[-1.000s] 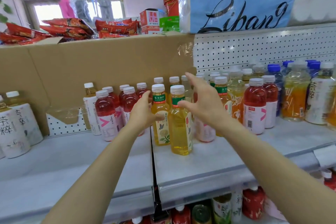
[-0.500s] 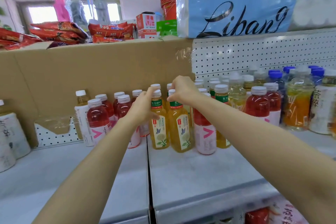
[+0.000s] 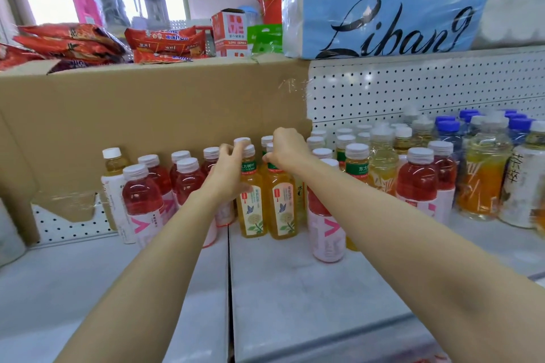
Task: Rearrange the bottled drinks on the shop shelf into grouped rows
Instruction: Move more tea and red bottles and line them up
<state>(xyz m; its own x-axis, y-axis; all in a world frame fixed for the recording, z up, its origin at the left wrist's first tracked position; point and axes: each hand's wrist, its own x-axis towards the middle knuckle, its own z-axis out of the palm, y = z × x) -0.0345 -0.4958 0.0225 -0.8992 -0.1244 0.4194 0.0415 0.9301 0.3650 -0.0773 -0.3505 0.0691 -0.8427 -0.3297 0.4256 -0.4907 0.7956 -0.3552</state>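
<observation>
A person's left hand (image 3: 228, 169) gripped the neck of a yellow tea bottle with a green band and white cap (image 3: 252, 191), while the right hand (image 3: 287, 150) curled over the top of its twin (image 3: 281, 200) just beside it. Both stood upright mid-shelf on the pale grey shop shelf (image 3: 295, 289), between red drink bottles with pink labels (image 3: 141, 200).

The left hand (image 3: 228, 168) grips the neck of a yellow tea bottle (image 3: 253, 197); the right hand (image 3: 287, 150) holds the cap of the twin bottle (image 3: 282, 206) touching it. Red drinks (image 3: 141, 200) stand beside them on the grey shelf (image 3: 295, 289), backed by a cardboard box (image 3: 147, 115).
</observation>
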